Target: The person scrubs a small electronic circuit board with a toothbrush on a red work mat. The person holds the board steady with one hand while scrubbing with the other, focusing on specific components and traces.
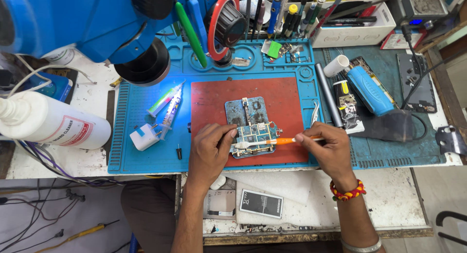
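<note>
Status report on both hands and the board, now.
Left hand steadies circuit board on red mat. Right hand grips orange-handled brush, bristle end on board. Nothing in the way.
</note>
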